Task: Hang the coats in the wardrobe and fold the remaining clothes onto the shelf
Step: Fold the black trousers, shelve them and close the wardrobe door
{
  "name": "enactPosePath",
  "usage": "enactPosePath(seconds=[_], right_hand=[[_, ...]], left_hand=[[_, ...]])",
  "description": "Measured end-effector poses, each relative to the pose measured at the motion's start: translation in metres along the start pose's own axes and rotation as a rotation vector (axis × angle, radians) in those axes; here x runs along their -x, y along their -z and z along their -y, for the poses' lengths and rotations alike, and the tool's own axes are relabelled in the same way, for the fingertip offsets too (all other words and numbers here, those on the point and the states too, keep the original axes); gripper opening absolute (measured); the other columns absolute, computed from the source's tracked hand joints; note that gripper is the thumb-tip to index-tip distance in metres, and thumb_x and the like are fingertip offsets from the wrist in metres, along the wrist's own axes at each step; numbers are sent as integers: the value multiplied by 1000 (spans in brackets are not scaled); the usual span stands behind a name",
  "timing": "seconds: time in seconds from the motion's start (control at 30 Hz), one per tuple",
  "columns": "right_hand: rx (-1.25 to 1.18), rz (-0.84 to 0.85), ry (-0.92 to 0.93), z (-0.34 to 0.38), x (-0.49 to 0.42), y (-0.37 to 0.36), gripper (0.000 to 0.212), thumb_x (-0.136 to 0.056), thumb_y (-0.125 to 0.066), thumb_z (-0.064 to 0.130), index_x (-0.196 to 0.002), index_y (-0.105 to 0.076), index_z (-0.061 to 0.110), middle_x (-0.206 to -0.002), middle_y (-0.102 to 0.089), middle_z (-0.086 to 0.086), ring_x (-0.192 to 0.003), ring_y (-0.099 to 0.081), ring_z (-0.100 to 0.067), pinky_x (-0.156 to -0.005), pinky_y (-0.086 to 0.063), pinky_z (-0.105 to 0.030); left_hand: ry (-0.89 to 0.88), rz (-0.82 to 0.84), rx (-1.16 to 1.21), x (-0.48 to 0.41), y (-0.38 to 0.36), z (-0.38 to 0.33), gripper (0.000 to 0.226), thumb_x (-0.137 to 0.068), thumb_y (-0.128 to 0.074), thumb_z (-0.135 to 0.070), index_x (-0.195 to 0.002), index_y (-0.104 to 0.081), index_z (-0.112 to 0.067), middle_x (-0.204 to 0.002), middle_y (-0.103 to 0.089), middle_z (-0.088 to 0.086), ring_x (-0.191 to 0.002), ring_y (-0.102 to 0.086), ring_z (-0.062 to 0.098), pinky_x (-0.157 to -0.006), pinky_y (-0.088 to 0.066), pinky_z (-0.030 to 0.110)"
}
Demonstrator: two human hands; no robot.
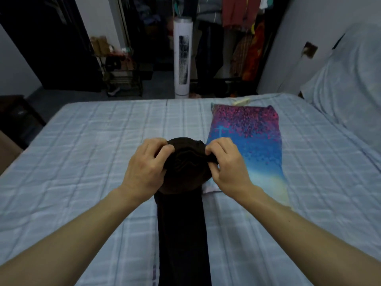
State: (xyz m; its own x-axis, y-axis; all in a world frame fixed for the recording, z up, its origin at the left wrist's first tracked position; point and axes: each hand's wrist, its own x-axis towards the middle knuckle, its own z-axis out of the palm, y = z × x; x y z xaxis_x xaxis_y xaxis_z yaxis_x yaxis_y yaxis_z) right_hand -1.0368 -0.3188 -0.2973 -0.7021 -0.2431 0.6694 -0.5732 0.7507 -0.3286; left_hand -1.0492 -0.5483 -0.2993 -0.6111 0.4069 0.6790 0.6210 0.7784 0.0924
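Note:
A long dark brown garment (183, 234) lies in a narrow strip down the middle of the bed (82, 162), its far end rolled into a thick bundle. My left hand (146, 168) grips the left side of that roll with curled fingers. My right hand (224, 164) pinches the roll's right side. Just right of the roll lies a folded blue-and-pink patterned garment (253, 141), flat on the bed. The open wardrobe (237, 38) with hanging clothes stands beyond the bed's far edge.
A white tower fan (182, 56) stands past the bed, in front of the wardrobe. A small metal rack (121, 73) with shoes sits to its left. A covered pillow heap (350, 79) rises at the right. A pale remote-like item (241, 102) lies near the far edge.

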Motion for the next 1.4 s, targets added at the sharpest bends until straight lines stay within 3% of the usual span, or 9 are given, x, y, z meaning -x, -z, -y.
enactPosePath(seconds=[0.17, 0.33, 0.6, 0.7, 0.8, 0.93, 1.07, 1.27, 1.4], right_hand=[[-45, 108, -36, 26, 57, 4, 40, -57, -63, -7, -92, -54, 10, -93, -53, -5, -87, -50, -27, -73, -44, -40], [-94, 210, -110, 71, 119, 22, 51, -60, -60, -4, -109, -57, 10, -100, -55, -6, -94, -52, -26, -86, -45, -34], [-64, 438, -128, 123, 240, 35, 51, -62, -67, 6, -111, -55, 17, -104, -53, -2, -95, -51, -22, -79, -48, -35], [-39, 592, -152, 128, 288, 21, 48, -68, -72, 13, -113, -56, 20, -107, -53, 1, -96, -52, -20, -79, -51, -37], [-33, 787, -225, 131, 329, 8, 46, -82, -70, 36, -124, -56, 24, -119, -50, 3, -107, -49, -16, -92, -48, -34], [-53, 707, -306, 131, 352, -8, 48, -88, -55, 48, -130, -53, 25, -120, -50, 4, -108, -51, -13, -93, -49, -32], [45, 614, -357, 122, 350, -36, 47, -92, -61, 38, -136, -51, 23, -130, -48, -1, -116, -50, -18, -97, -49, -37], [137, 623, -332, 111, 327, -81, 59, -97, -33, 51, -149, -38, 25, -159, -28, -11, -146, -26, -29, -117, -28, -44], [137, 718, -366, 94, 306, -119, 70, -92, -10, 59, -156, -13, 32, -166, 0, -3, -152, 4, -24, -123, -6, -46]], left_hand=[[7, 66, 74, 58, 8, -24, 44, -71, -65, 14, -107, -55, -9, -109, -61, 13, -90, -54, 31, -68, -50, 43], [-11, 145, 74, 112, 41, -60, 22, -86, -47, -4, -105, -55, -11, -107, -62, 10, -89, -55, 28, -68, -49, 37], [-104, 231, 79, 221, 64, -113, 25, -86, -46, 1, -106, -55, -12, -107, -64, 9, -87, -59, 25, -64, -50, 34], [-87, 313, 89, 273, 53, -128, 35, -76, -58, 5, -106, -55, -13, -109, -62, 8, -89, -58, 24, -66, -50, 34], [31, 596, 107, 327, 40, -139, 63, -53, -83, -2, -107, -56, -20, -115, -57, 2, -93, -57, 21, -67, -49, 30], [156, 779, 146, 371, 34, -146, 63, -58, -86, -45, -112, -58, -28, -117, -57, -6, -97, -60, 15, -74, -51, 28], [280, 681, 114, 372, 20, -141, 47, -80, -73, -45, -120, -58, -25, -124, -55, -4, -106, -58, 18, -80, -52, 31], [337, 660, 11, 332, -21, -129, 61, -93, -51, -54, -147, -42, -27, -156, -36, 6, -138, -39, 27, -102, -46, 44], [317, 866, -34, 304, -62, -106, 93, -85, -55, -66, -158, -6, -32, -166, 2, 3, -153, -3, 27, -120, -16, 49]])
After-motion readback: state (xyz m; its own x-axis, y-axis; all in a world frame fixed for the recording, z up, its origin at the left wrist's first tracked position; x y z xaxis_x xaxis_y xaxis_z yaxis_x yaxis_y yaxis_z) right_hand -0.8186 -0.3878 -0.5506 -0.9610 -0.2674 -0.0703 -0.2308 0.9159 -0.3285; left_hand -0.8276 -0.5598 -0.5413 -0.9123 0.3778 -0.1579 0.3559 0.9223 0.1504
